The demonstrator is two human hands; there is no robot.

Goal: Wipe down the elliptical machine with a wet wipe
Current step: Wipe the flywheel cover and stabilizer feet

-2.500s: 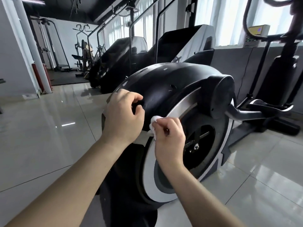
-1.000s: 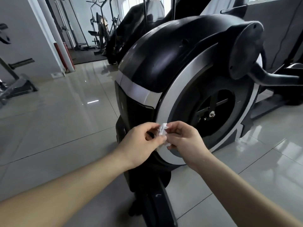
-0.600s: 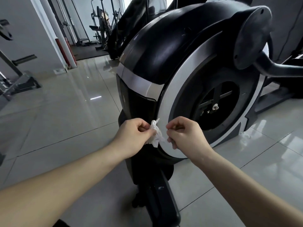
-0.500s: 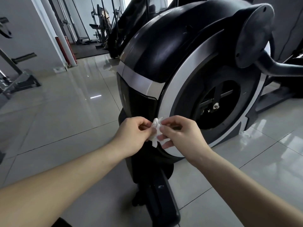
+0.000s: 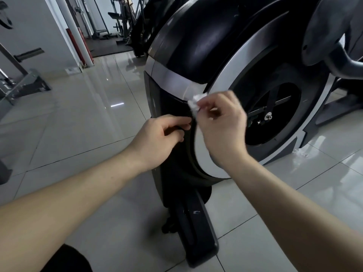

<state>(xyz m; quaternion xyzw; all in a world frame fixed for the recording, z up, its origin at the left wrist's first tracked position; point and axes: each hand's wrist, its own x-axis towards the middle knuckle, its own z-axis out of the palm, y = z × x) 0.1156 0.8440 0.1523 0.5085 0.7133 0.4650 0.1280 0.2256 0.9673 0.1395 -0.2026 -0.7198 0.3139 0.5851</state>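
Note:
The elliptical machine (image 5: 206, 42) fills the upper right, a black housing with a silver rim around its flywheel. My right hand (image 5: 222, 126) pinches a crumpled white wet wipe (image 5: 194, 103) and holds it against the silver rim near the front corner of the housing. My left hand (image 5: 157, 140) hangs just below and left of the wipe, fingers curled, holding nothing, close to the black front panel.
The machine's black base foot (image 5: 196, 232) stretches toward me on the glossy tiled floor (image 5: 78, 124). A grey metal frame (image 5: 23, 85) stands at the left. A white pillar (image 5: 76, 30) and more gym machines (image 5: 125, 18) stand at the back. The crank arm (image 5: 345, 63) juts out right.
My left hand has let go of the wipe and dropped slightly. My right hand now holds the wipe alone and has lifted it up onto the silver rim.

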